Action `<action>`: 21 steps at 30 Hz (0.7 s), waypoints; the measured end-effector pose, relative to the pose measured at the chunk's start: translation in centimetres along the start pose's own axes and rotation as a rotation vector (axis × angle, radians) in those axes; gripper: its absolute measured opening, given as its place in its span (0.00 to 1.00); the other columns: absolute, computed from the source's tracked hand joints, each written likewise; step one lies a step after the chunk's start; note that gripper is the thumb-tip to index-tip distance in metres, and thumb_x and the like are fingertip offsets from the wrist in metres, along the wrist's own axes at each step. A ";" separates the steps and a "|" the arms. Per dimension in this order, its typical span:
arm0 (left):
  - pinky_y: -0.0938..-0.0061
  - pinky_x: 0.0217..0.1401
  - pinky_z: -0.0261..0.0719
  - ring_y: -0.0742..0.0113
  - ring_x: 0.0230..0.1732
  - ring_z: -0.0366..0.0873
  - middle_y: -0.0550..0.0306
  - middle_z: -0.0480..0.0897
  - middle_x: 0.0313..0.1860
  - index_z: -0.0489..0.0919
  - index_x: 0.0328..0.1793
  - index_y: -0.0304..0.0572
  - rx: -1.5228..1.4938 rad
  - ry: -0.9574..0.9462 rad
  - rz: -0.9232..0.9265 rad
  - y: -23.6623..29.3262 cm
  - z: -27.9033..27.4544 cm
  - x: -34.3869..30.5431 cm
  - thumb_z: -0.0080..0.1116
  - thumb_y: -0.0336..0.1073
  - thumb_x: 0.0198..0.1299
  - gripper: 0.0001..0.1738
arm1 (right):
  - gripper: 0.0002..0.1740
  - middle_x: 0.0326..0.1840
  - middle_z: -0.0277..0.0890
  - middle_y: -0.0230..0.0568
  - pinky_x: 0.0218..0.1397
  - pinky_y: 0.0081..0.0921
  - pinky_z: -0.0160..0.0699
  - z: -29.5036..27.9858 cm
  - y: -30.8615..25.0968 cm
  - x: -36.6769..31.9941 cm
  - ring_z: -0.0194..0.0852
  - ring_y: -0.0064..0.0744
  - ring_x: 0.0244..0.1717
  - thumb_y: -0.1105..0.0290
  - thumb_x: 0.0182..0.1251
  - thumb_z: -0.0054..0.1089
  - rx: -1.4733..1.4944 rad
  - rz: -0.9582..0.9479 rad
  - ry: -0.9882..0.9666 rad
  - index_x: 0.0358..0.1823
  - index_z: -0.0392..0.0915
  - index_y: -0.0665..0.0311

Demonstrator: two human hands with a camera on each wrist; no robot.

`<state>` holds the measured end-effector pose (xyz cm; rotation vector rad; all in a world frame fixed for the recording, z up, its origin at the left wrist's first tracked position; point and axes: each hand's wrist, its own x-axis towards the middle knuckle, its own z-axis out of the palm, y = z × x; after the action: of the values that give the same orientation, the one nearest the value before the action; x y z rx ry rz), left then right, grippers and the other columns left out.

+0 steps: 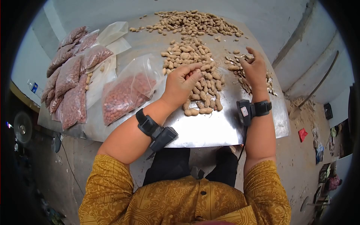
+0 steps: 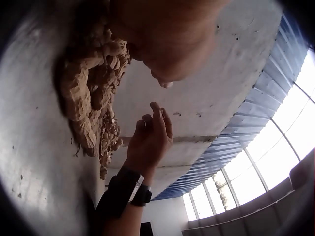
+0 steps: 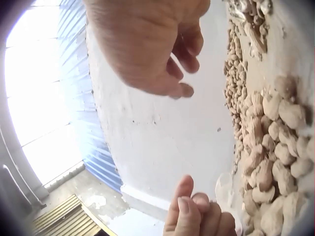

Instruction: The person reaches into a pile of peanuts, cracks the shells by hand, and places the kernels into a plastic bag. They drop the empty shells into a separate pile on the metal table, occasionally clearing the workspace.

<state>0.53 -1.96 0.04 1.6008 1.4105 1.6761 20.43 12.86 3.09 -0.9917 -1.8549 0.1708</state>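
Note:
My left hand [image 1: 180, 84] is above the near part of the peanut heap [image 1: 204, 84], its fingers bent and thumb close to the index finger; whether something lies inside them I cannot tell. From the right wrist view, that left hand [image 3: 199, 216] shows curled fingers beside the peanuts [image 3: 268, 167]. Farther right, my right hand [image 1: 255, 71] is over the broken shells [image 1: 243, 80], thumb and fingers parted and loosely bent. The right hand [image 3: 147, 46] has a gap between thumb and fingers, with nothing visible held. In the left wrist view the right hand [image 2: 147, 145] is raised beyond the peanuts [image 2: 78, 93].
An open clear bag of reddish kernels [image 1: 129, 93] lies left of the heap. Several filled bags [image 1: 71, 75] are stacked at the table's left, near empty plastic bags [image 1: 114, 32]. More peanuts [image 1: 195, 22] spread along the back. The metal table [image 1: 210, 129] has its near edge by my legs.

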 end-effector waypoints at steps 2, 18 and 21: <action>0.87 0.35 0.68 0.81 0.32 0.69 0.65 0.77 0.33 0.78 0.52 0.34 -0.132 0.016 -0.078 -0.2 0.2 0.1 0.56 0.34 0.62 0.15 | 0.17 0.36 0.79 0.44 0.39 0.29 0.76 0.2 0.1 -0.1 0.75 0.34 0.30 0.68 0.50 0.64 0.049 -0.015 -0.098 0.43 0.80 0.65; 0.91 0.28 0.65 0.84 0.28 0.67 0.66 0.76 0.33 0.76 0.55 0.33 -0.340 0.033 -0.188 -0.6 0.3 0.3 0.57 0.35 0.62 0.17 | 0.14 0.33 0.78 0.47 0.40 0.32 0.76 3.0 -2.9 -2.7 0.79 0.40 0.34 0.70 0.53 0.58 0.141 -0.096 -0.462 0.42 0.81 0.63; 0.91 0.27 0.64 0.85 0.29 0.67 0.66 0.76 0.33 0.76 0.55 0.33 -0.369 0.017 -0.235 -0.3 0.2 0.2 0.57 0.35 0.62 0.18 | 0.14 0.33 0.77 0.40 0.41 0.26 0.77 2.3 -3.2 -2.3 0.79 0.31 0.36 0.73 0.56 0.57 0.391 0.060 -0.519 0.44 0.80 0.65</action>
<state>0.52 -1.63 -0.19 1.1738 1.1603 1.6914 17.15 9.84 1.97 -0.7698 -2.1371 0.8619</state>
